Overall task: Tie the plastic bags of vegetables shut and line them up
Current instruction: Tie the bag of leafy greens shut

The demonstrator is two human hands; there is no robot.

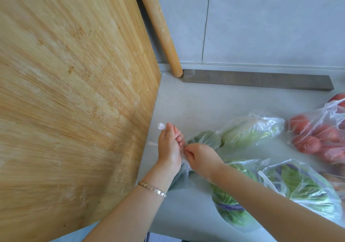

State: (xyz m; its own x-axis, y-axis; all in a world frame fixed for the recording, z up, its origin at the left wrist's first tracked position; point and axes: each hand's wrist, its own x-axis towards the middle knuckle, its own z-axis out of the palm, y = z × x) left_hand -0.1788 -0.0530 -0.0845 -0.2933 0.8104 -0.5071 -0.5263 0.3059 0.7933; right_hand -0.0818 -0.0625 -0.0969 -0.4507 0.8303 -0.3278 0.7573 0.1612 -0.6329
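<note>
Plastic bag [207, 140], thin and green, lies in the middle of the frame on the grey counter [186, 101], just right of the big wooden cutting board [74, 92]. The left hand [169, 146] pinches one end of it at the fingertips. The right hand [200, 159], just beside it, pinches another bit. At the right sit a bag of lettuce [250, 131] and a bag of tomatoes [321, 135]

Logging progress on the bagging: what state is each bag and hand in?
Held bag: mouth gathered between both hands.
Left hand: pinches one plastic end.
Right hand: pinches the bag's plastic.
Pale greens bag: lying down, tie unclear.
Tomato bag: lying down, tie unclear.
Front-right greens bag: handle loose, seemingly untied.
</note>
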